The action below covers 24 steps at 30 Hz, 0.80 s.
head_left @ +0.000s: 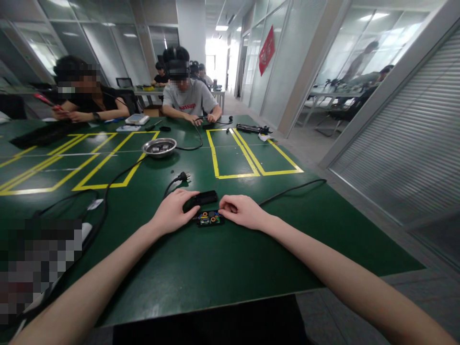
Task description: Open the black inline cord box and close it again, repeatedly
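On the near part of the green table [215, 268], an open case [206, 225] lies between the hands, board [209, 219] exposed, long axis running left to right. Left hand [172, 213]: thumb and forefinger spread, thumb at the case's left end, forefinger at the cover [207, 197]. Right hand [244, 211]: fingertips gathered against the thumb at the case's right end; whether they pinch a wire cannot be told. The hands flank the case along its axis; the right fingertips appear nearer. Just beyond the case, the cover lies roughly parallel to it. A cable [294, 189] extends beyond the right hand. Farther out lies a plug [184, 177], prongs pointing right. Beyond it are yellow tape [237, 176] and a metal bowl [160, 155] holding small parts. A co-worker [190, 101] sits at the far edge.
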### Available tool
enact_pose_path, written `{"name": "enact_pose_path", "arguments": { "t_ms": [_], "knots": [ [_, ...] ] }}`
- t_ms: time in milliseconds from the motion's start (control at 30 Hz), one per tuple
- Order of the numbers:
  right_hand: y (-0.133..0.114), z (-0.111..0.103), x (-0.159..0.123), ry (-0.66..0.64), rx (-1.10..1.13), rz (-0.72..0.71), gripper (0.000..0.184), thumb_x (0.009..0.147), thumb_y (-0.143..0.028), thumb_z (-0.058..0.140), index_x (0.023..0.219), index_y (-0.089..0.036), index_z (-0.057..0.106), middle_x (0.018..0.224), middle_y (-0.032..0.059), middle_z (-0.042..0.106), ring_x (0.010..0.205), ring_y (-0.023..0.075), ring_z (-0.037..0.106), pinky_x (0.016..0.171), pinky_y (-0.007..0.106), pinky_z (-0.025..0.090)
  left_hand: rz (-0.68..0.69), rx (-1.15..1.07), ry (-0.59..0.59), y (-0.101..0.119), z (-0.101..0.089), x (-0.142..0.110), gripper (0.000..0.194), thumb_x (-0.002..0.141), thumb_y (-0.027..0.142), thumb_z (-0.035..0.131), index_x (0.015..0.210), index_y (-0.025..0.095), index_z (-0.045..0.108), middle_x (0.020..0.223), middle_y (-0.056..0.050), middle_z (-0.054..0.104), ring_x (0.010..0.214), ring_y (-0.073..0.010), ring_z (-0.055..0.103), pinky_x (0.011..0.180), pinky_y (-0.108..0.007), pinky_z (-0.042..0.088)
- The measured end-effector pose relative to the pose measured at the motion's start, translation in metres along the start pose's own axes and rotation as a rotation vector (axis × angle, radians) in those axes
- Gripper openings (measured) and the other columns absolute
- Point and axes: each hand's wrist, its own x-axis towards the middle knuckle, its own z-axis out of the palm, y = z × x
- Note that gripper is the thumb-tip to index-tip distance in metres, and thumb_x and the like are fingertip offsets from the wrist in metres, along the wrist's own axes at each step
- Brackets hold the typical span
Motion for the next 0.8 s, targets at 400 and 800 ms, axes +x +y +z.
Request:
{"name": "enact_pose_path", "arguments": {
  "t_ms": [400,800],
  "knots": [
    [0.010,0.003,0.000,0.077,0.140,-0.017,0.057,0.087,-0.026,0.071,0.142,-0.023,0.055,0.105,0.0038,0.067,0.072,0.0137,0.057,0.067,0.028,0.045,0.026,-0.309,0.056,0.008,0.005,-0.004,0.016,0.086,0.018,0.063,0.102,0.018,0.065,0.115,-0.010,0.073,0.085,-0.0191,0.071,0.076,-0.032,0.060],
    [0.007,0.003,-0.001,0.062,0.202,-0.145,0.031,0.094,-0.011,0.056,0.122,-0.020,0.067,0.111,0.0079,0.071,0.084,0.0172,0.063,0.077,0.031,0.052,0.122,-0.238,0.008,0.012,-0.006,-0.008,0.041,0.088,0.011,0.057,0.126,0.022,0.066,0.106,-0.006,0.067,0.090,-0.0191,0.067,0.088,-0.035,0.060]
  ]
}}
